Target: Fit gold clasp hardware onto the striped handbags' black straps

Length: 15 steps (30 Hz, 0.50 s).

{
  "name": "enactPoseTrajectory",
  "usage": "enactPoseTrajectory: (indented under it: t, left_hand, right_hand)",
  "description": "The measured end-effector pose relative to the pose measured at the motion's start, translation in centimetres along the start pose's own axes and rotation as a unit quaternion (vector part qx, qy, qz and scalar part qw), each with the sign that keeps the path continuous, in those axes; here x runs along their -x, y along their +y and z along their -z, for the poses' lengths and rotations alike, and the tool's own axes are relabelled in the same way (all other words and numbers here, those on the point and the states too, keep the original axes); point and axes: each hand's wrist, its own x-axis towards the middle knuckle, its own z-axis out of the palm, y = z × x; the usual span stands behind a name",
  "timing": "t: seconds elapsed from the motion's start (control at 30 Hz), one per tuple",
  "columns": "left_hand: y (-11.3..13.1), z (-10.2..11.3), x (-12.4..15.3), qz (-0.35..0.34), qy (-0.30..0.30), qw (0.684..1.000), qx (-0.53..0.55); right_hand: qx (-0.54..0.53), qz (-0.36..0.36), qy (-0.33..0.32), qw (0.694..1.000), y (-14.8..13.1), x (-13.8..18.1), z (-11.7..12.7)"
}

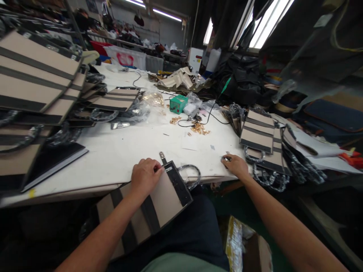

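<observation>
A beige handbag with dark stripes (167,194) lies across my lap, its top edge resting on the white table (119,155). My left hand (146,175) is closed over the bag's top corner, beside a small metal strap tab (162,156). The bag's plastic-wrapped handle (190,174) loops out to the right. My right hand (236,165) rests at the table's front edge, fingers pinched on a small metal piece (227,159) that I cannot name.
Stacks of matching striped bags stand at the left (34,75) and right (259,132). Gold fittings (200,129), a green box (178,104), a black cable and plastic bags lie mid-table. A cardboard box (246,245) sits on the floor by my knee.
</observation>
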Motion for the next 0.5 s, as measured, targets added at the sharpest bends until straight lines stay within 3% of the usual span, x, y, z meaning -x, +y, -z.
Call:
enactPoseTrajectory:
  t: [0.2, 0.33, 0.5]
  left_hand:
    - [0.3, -0.5, 1.8, -0.062, 0.027, 0.998, 0.012]
    - [0.8, 0.1, 4.6, -0.114, 0.018, 0.993, 0.015]
    - [1.5, -0.4, 8.5, -0.136, -0.026, 0.99, 0.012]
  right_hand:
    - [0.001, 0.022, 0.051, 0.998, 0.4, 0.2, -1.0]
    - [-0.011, 0.035, 0.084, 0.996, 0.6, 0.4, -1.3]
    - [-0.121, 0.042, 0.086, 0.988, -0.9, 1.1, 1.1]
